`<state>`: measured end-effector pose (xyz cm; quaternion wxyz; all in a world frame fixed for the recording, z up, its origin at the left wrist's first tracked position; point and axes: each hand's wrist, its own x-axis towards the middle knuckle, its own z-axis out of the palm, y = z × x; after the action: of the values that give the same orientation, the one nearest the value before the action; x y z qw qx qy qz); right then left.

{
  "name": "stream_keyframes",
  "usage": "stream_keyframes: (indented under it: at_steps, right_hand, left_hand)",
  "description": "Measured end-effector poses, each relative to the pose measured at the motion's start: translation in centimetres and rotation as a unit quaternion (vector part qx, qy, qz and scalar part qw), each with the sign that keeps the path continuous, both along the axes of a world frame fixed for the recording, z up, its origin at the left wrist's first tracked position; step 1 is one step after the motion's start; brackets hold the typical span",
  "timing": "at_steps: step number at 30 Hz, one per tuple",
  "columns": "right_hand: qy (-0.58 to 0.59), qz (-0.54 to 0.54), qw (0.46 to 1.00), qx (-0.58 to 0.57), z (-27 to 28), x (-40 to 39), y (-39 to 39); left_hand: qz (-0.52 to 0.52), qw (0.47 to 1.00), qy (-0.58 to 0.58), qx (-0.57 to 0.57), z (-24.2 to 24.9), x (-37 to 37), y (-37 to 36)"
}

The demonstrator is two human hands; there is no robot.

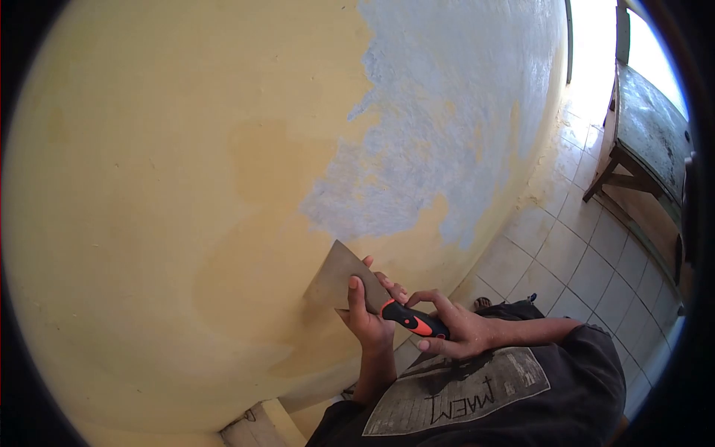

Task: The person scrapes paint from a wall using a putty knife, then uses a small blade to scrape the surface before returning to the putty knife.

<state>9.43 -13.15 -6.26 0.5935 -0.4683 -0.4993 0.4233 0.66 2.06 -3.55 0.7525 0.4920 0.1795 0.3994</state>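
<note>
A wide metal scraper [356, 277] with a black and orange handle is held in front of the wall. My right hand [465, 331] is closed around the end of the handle. With its thumb on the face of the blade and its fingers behind, my left hand [370, 320] grips the scraper near where blade meets handle. Just beyond the blade is the yellow wall [171, 186], with darker damp-looking patches. A large bluish-grey area [439, 97] with ragged edges shows on the wall, above the blade's tip.
A worn table [649, 123] with wooden legs stands at the right, by a bright opening. White floor tiles [570, 257] run along the wall's foot, with crumbs near the edge. A wooden piece [253, 428] lies at the bottom left.
</note>
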Motion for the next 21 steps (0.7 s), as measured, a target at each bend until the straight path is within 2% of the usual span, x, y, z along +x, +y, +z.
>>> stream_keyframes:
  at_steps: [5, 8, 11, 16, 19, 21]
  right_hand:
    - [-0.049, -0.024, 0.996, 0.069, -1.2, 0.0, 0.0]
    - [-0.024, -0.022, 0.999, -0.023, 0.3, 0.0, 0.0]
    - [-0.003, -0.067, 0.997, 0.023, 0.1, -1.1, 0.9]
    - [0.023, -0.032, 0.999, 0.0, 2.5, -0.5, 0.5]
    - [0.003, -0.066, 0.998, 0.011, 1.5, -0.3, -0.1]
    - [-0.013, -0.078, 0.997, 0.003, 1.2, -0.1, -0.3]
  left_hand:
    - [0.012, 1.0, 0.014, -0.004, 0.3, 0.0, -0.2]
    - [0.021, 0.999, 0.025, 0.008, 1.0, 0.2, -0.7]
    - [0.03, 0.999, 0.019, 0.026, 1.5, 0.2, -0.6]
    - [0.017, 1.0, -0.021, -0.016, 2.8, 0.2, -0.2]
    - [0.024, 0.999, 0.033, 0.004, 1.4, 0.2, -0.8]
    - [0.006, 1.0, 0.019, -0.013, 0.3, 0.5, -0.8]
